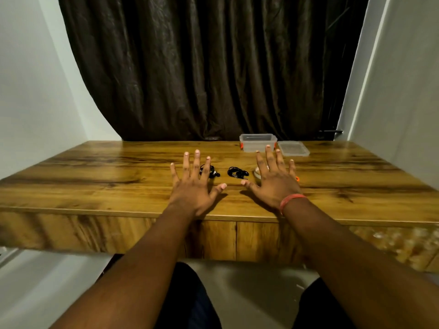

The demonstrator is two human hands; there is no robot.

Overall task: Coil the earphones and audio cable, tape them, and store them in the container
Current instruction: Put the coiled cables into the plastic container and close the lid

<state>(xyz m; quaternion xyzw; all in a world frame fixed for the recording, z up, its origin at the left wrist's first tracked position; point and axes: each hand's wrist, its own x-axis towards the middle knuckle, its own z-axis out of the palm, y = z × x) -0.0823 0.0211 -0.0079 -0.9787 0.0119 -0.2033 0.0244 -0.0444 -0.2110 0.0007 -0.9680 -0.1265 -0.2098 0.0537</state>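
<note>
Left hand (193, 184): held palm-down over the worktop (95, 176), fingers straight and spread wide, grip holding nothing.
Right hand (273, 179): likewise palm-down, fingers fanned and straight, grip wide and holding nothing; orange band (291, 200) at the wrist.
Earphones (210, 171): black, loosely bundled, lying on the worktop just beyond the left hand's fingers and partly hidden by them; long axis hard to tell from this angle.
Audio cable (237, 172): black, gathered in a small loose loop between the two hands, bundle stretched roughly left to right, plug end showing at its near right side.
Tape roll (257, 173): pale, mostly hidden under the right hand's fingers, only its left edge visible.
Orange item (297, 178): small, peeking out at the right of the right hand; too little visible to identify.
Container (258, 142): clear plastic, rectangular, orange clips at the sides, open, standing at the far edge of the worktop with long side left to right.
Lid (293, 148): clear, lying flat just right of the container.
Backdrop: dark curtain (213, 67) behind the worktop, pale walls either side.
</note>
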